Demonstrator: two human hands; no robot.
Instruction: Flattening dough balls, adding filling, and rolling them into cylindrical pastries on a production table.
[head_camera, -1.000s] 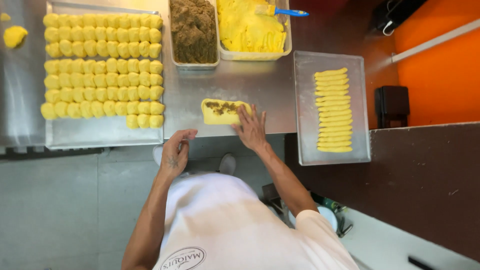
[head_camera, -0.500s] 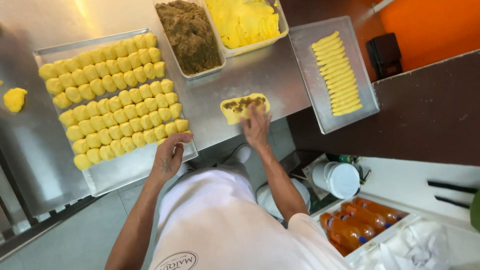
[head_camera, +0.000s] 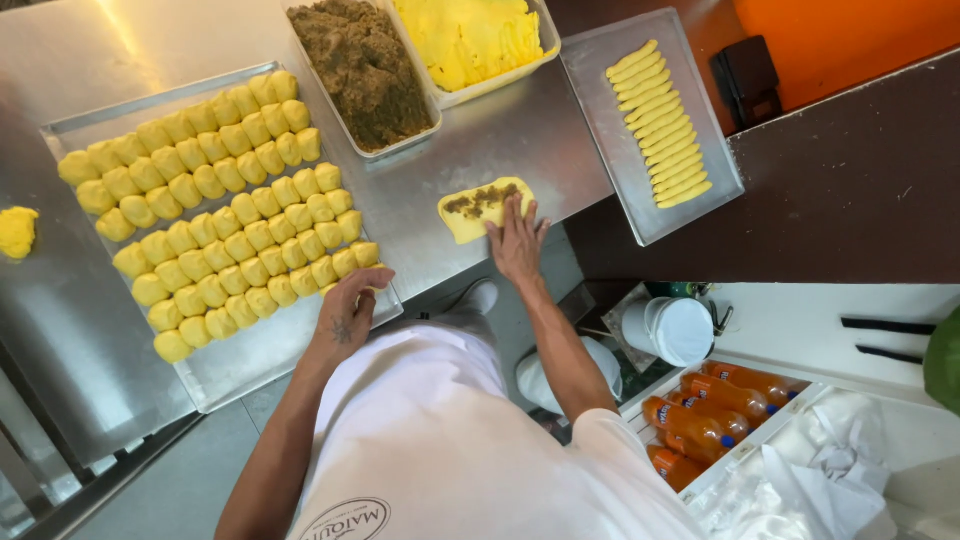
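Note:
My right hand (head_camera: 516, 243) lies flat with fingers spread on the near edge of a flattened yellow dough sheet (head_camera: 470, 212) that carries a strip of brown filling, on the steel counter (head_camera: 470, 140). My left hand (head_camera: 347, 305) rests at the near right corner of a metal tray (head_camera: 250, 360) of yellow dough balls (head_camera: 215, 205). Its fingers curl over the last ball of the nearest row; whether they grip it is hidden.
Behind the sheet stand a tub of brown filling (head_camera: 365, 65) and a tub of yellow dough (head_camera: 470, 35). A tray (head_camera: 625, 185) with several finished yellow rolls (head_camera: 660, 125) lies at the right. A yellow lump (head_camera: 16, 230) sits far left. Orange bottles (head_camera: 700, 415) and a white container (head_camera: 682, 328) sit below the counter.
My left hand has moved from the counter's edge up to the corner of the dough-ball tray. My right hand stays on the dough sheet. The view has tilted.

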